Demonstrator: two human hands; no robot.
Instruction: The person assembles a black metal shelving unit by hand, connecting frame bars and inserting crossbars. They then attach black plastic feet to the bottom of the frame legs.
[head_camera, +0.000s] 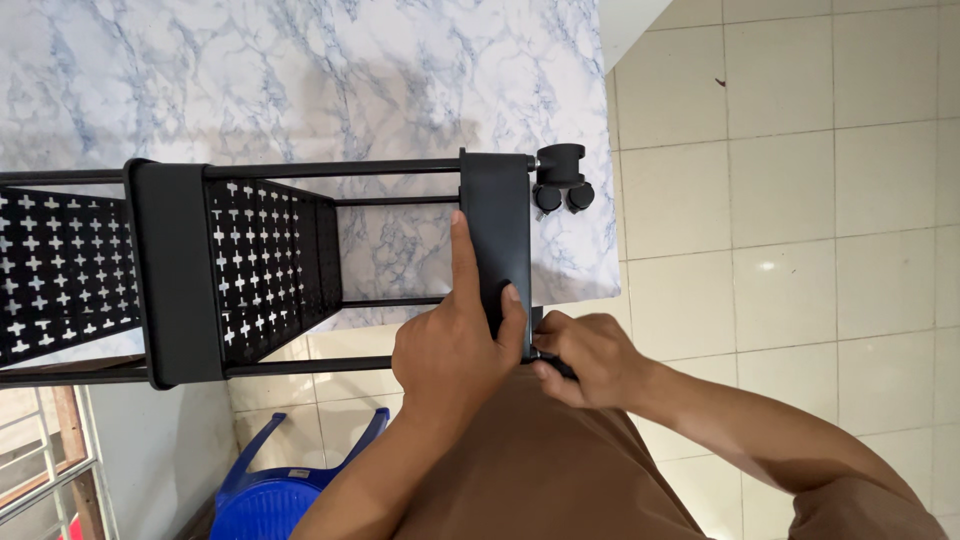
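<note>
Black metal trolley cart (240, 270) lies on its side across the marble-pattern table (300, 70), bottom end pointing right and overhanging the near table edge. Left hand (455, 345) is pressed flat on the cart's solid bottom tray (495, 220): index finger stretched along the panel, thumb hooked on its near edge, so it's gripping the tray. Right hand (585, 355) is just right of it, fingers pinched closed on a small dark part at the tray's near corner; can't tell what the part is. One twin-wheel caster (562, 178) sits fitted at the far corner. Perforated shelf panels (265, 265) with cross cutouts run left. Blue plastic chair (275, 485) below, on the tiled floor (800, 200).
</note>
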